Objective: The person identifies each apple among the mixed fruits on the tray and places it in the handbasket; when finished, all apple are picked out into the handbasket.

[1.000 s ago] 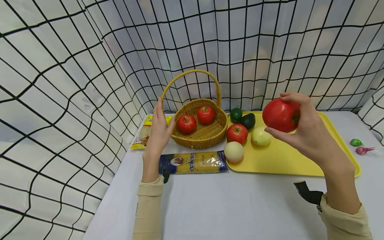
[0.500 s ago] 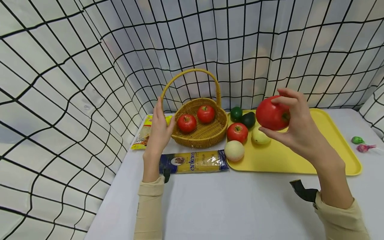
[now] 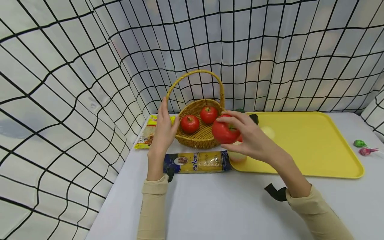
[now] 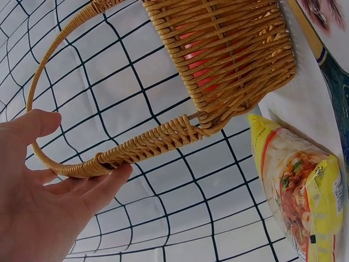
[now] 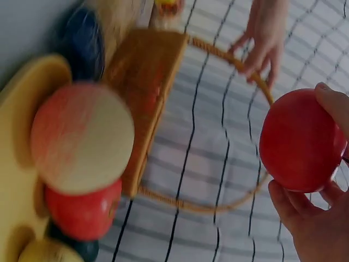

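My right hand (image 3: 252, 136) grips a red tomato (image 3: 225, 130) between thumb and fingers, raised at the right side of the wicker basket (image 3: 198, 144). In the right wrist view the tomato (image 5: 302, 141) is in front of the basket's arched handle. My left hand (image 3: 163, 130) touches the left side of that handle (image 4: 147, 143), its fingers extended behind it and the thumb apart. Two tomatoes, a front one (image 3: 190, 124) and a back one (image 3: 209, 115), lie inside the basket. A peach (image 5: 82, 137) and another tomato (image 5: 84, 210) sit below the right hand, partly hidden in the head view.
A yellow tray (image 3: 312, 143) spans the right side, bearing a pale yellow fruit (image 3: 268, 132) and dark green avocado-like items (image 3: 254, 118). A pasta pack (image 3: 198, 162) lies before the basket, a yellow food bag (image 3: 147, 133) to its left. Black netting stands behind.
My right hand has carried the tomato leftward from above the tray to the basket's right side. The left hand has stayed at the handle.
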Demonstrator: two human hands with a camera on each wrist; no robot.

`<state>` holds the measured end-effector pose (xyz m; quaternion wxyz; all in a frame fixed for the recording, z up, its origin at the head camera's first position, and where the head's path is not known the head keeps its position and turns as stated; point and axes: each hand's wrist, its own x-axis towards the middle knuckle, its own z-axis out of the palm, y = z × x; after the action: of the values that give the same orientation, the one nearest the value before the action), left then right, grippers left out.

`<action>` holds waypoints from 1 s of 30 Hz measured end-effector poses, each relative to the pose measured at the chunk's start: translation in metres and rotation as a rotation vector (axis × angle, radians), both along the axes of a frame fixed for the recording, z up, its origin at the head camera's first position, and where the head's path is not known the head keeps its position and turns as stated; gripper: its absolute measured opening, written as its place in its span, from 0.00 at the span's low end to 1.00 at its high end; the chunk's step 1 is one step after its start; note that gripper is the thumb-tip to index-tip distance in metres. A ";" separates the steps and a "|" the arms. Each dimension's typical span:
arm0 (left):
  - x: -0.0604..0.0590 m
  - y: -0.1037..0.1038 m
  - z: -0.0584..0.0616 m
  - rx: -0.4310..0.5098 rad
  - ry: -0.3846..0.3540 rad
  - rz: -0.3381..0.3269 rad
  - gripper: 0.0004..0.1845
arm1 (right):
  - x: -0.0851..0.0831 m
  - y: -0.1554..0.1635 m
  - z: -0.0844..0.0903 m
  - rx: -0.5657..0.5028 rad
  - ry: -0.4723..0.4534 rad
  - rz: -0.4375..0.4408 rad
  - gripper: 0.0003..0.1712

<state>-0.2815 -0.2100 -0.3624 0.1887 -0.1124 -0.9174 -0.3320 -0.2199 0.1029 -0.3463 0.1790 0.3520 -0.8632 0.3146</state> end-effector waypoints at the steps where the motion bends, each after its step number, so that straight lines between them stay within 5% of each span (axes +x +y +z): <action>1: -0.001 0.000 0.001 -0.004 -0.001 0.001 0.45 | -0.005 -0.009 0.001 0.012 -0.017 0.022 0.42; 11: 0.000 0.003 0.003 0.004 -0.029 -0.007 0.47 | -0.106 -0.077 0.007 0.091 -0.302 -0.052 0.43; 18: 0.008 -0.004 0.002 -0.023 -0.022 0.019 0.46 | -0.164 -0.119 -0.009 0.162 -0.462 -0.094 0.42; 30: 0.003 0.000 0.001 -0.020 0.012 -0.004 0.45 | -0.200 -0.136 -0.024 0.206 -0.508 -0.215 0.41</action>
<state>-0.2787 -0.2100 -0.3612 0.1927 -0.1182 -0.9192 -0.3224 -0.4197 -0.0331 -0.3705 -0.0473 0.1846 -0.9402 0.2824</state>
